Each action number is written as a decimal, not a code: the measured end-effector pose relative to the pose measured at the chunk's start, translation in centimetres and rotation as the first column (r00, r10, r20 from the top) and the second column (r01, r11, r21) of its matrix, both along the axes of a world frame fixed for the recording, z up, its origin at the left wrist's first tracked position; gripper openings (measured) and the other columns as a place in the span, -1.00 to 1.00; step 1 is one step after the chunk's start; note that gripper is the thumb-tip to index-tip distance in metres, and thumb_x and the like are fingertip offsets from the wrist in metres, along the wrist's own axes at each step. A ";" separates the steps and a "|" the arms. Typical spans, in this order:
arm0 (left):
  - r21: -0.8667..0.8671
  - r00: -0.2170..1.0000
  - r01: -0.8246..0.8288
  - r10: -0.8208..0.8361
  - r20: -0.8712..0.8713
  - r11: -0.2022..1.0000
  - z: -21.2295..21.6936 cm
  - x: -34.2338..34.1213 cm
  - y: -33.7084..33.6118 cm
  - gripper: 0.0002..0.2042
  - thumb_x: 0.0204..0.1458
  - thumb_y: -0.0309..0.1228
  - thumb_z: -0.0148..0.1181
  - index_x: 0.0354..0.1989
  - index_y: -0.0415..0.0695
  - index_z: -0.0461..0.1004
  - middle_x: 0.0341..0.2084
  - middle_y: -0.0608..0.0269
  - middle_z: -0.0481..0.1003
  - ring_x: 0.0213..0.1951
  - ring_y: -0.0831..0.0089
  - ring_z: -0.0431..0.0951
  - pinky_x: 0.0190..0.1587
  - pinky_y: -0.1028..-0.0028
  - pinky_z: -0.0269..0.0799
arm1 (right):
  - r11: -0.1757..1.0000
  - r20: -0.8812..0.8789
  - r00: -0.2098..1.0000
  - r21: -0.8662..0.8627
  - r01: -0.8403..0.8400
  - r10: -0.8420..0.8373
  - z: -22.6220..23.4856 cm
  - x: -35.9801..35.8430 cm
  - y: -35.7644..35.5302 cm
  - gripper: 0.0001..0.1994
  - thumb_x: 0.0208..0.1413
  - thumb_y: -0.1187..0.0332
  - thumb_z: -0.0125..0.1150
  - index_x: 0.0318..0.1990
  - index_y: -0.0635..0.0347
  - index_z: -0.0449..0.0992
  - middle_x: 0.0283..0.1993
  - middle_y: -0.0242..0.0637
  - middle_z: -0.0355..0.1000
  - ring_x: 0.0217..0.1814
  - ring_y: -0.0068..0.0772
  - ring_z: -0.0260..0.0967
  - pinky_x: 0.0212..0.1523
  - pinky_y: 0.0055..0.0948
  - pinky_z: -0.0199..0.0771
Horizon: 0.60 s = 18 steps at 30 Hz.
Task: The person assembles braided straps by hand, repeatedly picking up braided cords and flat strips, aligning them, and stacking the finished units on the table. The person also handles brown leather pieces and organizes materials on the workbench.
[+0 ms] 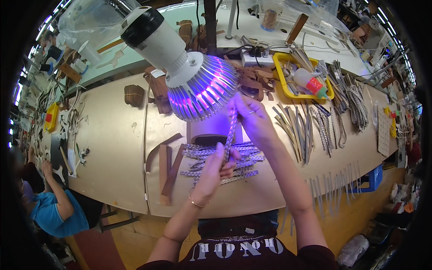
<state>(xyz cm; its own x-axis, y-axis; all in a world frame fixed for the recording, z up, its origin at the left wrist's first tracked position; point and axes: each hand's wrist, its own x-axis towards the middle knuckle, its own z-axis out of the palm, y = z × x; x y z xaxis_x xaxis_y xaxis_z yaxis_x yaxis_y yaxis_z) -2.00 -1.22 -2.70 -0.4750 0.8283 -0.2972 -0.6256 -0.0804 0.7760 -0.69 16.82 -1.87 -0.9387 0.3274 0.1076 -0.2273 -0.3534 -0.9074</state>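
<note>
By the finned lamp's [204, 87] lower-right edge, the worker's left hand [215, 170] grips a braided cord [231, 131] low, right hand [254, 118] pinching its top, apparently checking it; next move likely calls for steady tension.

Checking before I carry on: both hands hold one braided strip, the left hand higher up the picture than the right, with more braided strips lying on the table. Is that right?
Not quite: the head view shows the right hand higher, next to the lamp, and the left hand lower. Both do hold one braided strip, with other strips lying on the table.
</note>
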 end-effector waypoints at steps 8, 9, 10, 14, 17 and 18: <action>-0.221 0.777 -0.256 0.064 -0.626 0.941 0.1 -1.3 -1.4 -0.74 0.28 -0.36 0.05 -0.07 -0.31 0.51 -0.52 0.39 0.45 -0.51 0.70 0.39 -0.49 0.66 0.29 | 0.990 0.135 0.981 -0.013 -0.142 0.143 0.0 4.2 0.5 -0.43 0.26 0.08 0.14 0.28 0.28 0.26 -0.06 -0.38 0.38 -0.13 -0.62 0.25 -0.14 -0.58 0.31; -0.268 0.797 -0.255 0.045 -0.603 0.929 0.2 -1.2 -1.5 -0.76 0.27 -0.39 0.07 -0.07 -0.32 0.51 -0.49 0.36 0.50 -0.49 0.70 0.45 -0.48 0.66 0.34 | 0.991 0.169 0.979 0.054 -0.125 0.115 -0.2 4.3 0.3 -0.43 0.21 0.15 0.23 0.27 0.29 0.29 -0.08 -0.41 0.40 -0.15 -0.67 0.28 -0.15 -0.61 0.33; -0.268 0.829 -0.182 0.002 -0.559 0.946 0.3 -1.2 -1.8 -0.75 0.27 -0.38 0.07 -0.04 -0.32 0.51 -0.46 0.33 0.52 -0.48 0.68 0.47 -0.46 0.65 0.38 | 0.992 0.211 0.972 0.041 -0.119 0.108 -0.3 4.5 0.1 -0.44 0.21 0.15 0.24 0.26 0.29 0.31 -0.11 -0.42 0.41 -0.18 -0.67 0.29 -0.15 -0.61 0.33; -0.226 0.939 0.058 -0.130 -0.319 0.972 0.2 -1.6 -2.0 -0.72 0.26 -0.39 0.09 0.02 -0.32 0.48 -0.32 0.19 0.57 -0.40 0.58 0.57 -0.36 0.60 0.50 | 0.990 0.259 0.963 0.101 -0.099 0.070 -0.5 4.6 0.0 -0.60 0.22 0.22 0.22 0.11 0.26 0.44 -0.24 -0.45 0.44 -0.27 -0.70 0.32 -0.20 -0.64 0.35; -0.124 0.971 0.139 -0.160 -0.178 0.983 0.2 -1.6 -2.0 -0.69 0.26 -0.38 0.10 0.08 -0.33 0.44 -0.22 0.12 0.58 -0.30 0.51 0.61 -0.25 0.55 0.56 | 0.984 0.242 0.970 0.178 -0.020 -0.024 -0.3 4.5 -0.1 -0.81 0.26 0.33 0.17 -0.12 0.26 0.58 -0.38 -0.45 0.47 -0.37 -0.71 0.36 -0.31 -0.66 0.37; -0.061 0.978 0.149 -0.156 -0.138 0.987 0.2 -1.6 -2.0 -0.67 0.26 -0.38 0.10 0.11 -0.33 0.42 -0.19 0.10 0.58 -0.26 0.49 0.62 -0.21 0.54 0.57 | 0.984 0.261 0.965 0.180 -0.016 -0.032 -0.2 4.6 -0.3 -0.81 0.26 0.33 0.18 -0.14 0.26 0.58 -0.39 -0.46 0.47 -0.38 -0.71 0.36 -0.31 -0.66 0.37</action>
<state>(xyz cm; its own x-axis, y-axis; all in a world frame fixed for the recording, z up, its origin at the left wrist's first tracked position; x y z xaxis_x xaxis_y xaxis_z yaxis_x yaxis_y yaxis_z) -3.61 -3.18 -2.47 -0.3847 0.8799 -0.2788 -0.5107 0.0487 0.8584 3.87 16.52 -2.08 -0.9393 0.3326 -0.0846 0.0250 -0.1793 -0.9835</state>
